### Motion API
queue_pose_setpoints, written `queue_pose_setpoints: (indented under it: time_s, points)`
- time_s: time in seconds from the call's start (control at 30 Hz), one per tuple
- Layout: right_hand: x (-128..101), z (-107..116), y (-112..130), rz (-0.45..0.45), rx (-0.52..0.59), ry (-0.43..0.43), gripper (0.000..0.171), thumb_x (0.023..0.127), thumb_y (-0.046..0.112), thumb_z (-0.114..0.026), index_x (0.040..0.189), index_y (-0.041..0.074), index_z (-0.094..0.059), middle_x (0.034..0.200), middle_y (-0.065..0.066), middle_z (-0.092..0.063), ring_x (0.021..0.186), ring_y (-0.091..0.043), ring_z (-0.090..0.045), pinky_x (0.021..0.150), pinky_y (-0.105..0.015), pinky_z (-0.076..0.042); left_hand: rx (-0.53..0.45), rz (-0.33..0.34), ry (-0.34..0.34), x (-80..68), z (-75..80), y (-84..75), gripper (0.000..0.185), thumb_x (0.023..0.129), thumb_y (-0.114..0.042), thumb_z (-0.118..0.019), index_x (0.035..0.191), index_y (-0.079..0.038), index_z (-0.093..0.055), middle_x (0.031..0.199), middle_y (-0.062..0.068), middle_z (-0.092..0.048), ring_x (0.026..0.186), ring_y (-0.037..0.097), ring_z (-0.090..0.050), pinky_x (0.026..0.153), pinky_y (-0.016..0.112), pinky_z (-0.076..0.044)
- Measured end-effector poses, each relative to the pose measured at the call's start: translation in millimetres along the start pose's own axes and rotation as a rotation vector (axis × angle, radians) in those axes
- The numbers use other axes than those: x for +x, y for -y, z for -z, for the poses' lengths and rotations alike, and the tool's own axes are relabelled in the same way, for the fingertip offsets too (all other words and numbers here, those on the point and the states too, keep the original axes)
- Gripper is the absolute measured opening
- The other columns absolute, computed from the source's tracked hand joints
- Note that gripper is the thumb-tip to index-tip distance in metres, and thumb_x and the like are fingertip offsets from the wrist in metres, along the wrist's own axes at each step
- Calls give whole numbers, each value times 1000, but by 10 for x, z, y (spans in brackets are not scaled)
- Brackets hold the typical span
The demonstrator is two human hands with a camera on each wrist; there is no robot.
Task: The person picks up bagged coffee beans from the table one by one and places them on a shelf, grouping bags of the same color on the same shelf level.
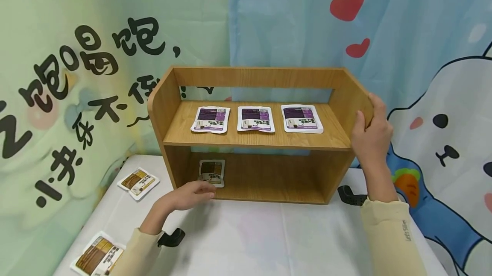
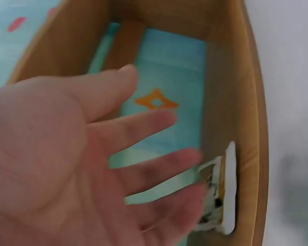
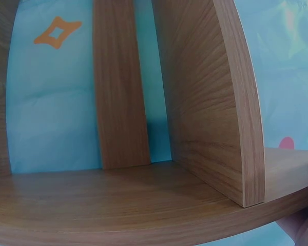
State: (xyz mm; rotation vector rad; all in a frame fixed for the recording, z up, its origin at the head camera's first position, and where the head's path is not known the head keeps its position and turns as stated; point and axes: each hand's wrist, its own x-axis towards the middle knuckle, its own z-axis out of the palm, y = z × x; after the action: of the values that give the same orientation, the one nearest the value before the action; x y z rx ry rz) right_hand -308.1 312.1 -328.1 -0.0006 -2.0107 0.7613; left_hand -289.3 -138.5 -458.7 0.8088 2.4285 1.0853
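Nearest the camera: a brown sachet (image 1: 98,255) lies flat at the front left corner of the table (image 1: 269,242), a second brown sachet (image 1: 138,183) further back on the left. Both are apart from the hands.

Left hand (image 1: 190,195) sits low at the front lip of the wooden shelf (image 1: 253,141), at the lower compartment's left end. Fingers are extended and loosely spread, holding nothing. In the left wrist view the fingertips (image 2: 192,159) are right at a third brown sachet (image 2: 220,197), which stands on edge against the inside of the lower compartment; contact is blurred, cannot tell whether touching or just short.

Handling judgement, sachet: flat, light, foil-type pouch, pliant, likely slick on the printed face. Stood on edge like this it will tip easily. Best hold is a pinch across the sealed white border at the top edge, thumb on one face and fingers on the other, not a push on the middle.

Right hand (image 1: 370,130) grips the shelf's right side panel, thumb on the front edge and fingers wrapped behind. In the right wrist view only a sliver of the hand shows at the panel's (image 3: 210,102) lower right.

Handling judgement, shelf: rigid board, light enough to slide on the tablecloth, hence worth steadying by the side panel.

Furthest: three purple sachets (image 1: 255,118) lie flat in a row on the upper shelf board, spaced apart. Printed curtain (image 1: 384,32) behind.
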Motion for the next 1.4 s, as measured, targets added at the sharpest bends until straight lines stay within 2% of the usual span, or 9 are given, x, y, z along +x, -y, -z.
queue_pose_setpoints:
  time_s: [0.13, 0.33, 0.47, 0.7, 0.83, 0.93, 1.1, 1.3, 1.4]
  points:
    - [18, 22, -2, 14, -9, -9, 41, 102, 21, -50, 141, 19, -43, 113, -28, -60, 88, -46, -62, 70, -61, -50, -84, 15, 49, -248, 89, 43, 42, 103, -31, -49, 131, -1, -57, 127, 12, -59, 118, 31, -52, 93, 48, -44]
    - [36, 67, -3, -1, -14, -12, 41, 101, 22, -50, 142, 20, -43, 114, -26, -61, 91, -45, -63, 72, -61, -50, -140, 57, -50, -555, 183, 355, 40, 103, -26, -49, 131, 3, -56, 129, 20, -55, 119, 36, -51, 93, 47, -43]
    - [66, 98, -1, -3, -12, -16, 40, 102, 23, -50, 141, 20, -43, 116, -26, -60, 96, -46, -62, 75, -61, -50, -201, 90, -140, -680, 256, 578, 41, 103, -23, -49, 131, 7, -53, 131, 26, -53, 113, 41, -55, 91, 49, -45]
    - [65, 140, 11, -40, -15, 5, 41, 102, 24, -49, 143, 24, -41, 118, -25, -60, 98, -46, -62, 76, -61, -50, -211, 249, -369, -806, 386, 809, 39, 102, -16, -50, 128, 14, -51, 124, 32, -54, 95, 38, -63, 82, 47, -50]
    - [47, 108, 16, -46, -14, 20, 42, 102, 24, -49, 143, 25, -39, 118, -25, -60, 97, -47, -62, 76, -60, -50, -109, 354, -534, -849, 471, 850, 40, 101, -16, -51, 129, 13, -50, 118, 34, -57, 89, 39, -64, 76, 44, -50]
    - [40, 75, 0, -27, -4, 20, 42, 102, 22, -49, 143, 23, -40, 117, -27, -60, 95, -47, -62, 75, -61, -50, -6, 431, -644, -842, 533, 871, 42, 99, -17, -51, 129, 12, -50, 119, 35, -56, 100, 45, -60, 81, 49, -48]
    - [10, 47, -35, -16, 1, 23, 43, 102, 21, -50, 143, 22, -40, 115, -29, -60, 93, -48, -62, 73, -61, -50, 77, 587, -741, -816, 618, 909, 52, 96, -23, -49, 135, 10, -43, 130, 37, -46, 116, 51, -46, 87, 58, -41]
    - [-25, 42, -21, -12, 0, 26, 43, 102, 22, -49, 144, 22, -40, 114, -29, -60, 92, -49, -62, 72, -61, -50, 14, 676, -890, -838, 672, 950, 64, 91, -22, -49, 143, 9, -31, 134, 40, -30, 118, 54, -37, 88, 63, -37]
    - [-33, 27, 2, -15, 2, 34, 43, 102, 20, -49, 144, 21, -40, 114, -29, -61, 91, -48, -62, 72, -61, -50, -18, 732, -889, -865, 678, 975, 68, 90, -25, -50, 146, 7, -27, 134, 41, -26, 116, 56, -37, 87, 65, -36]
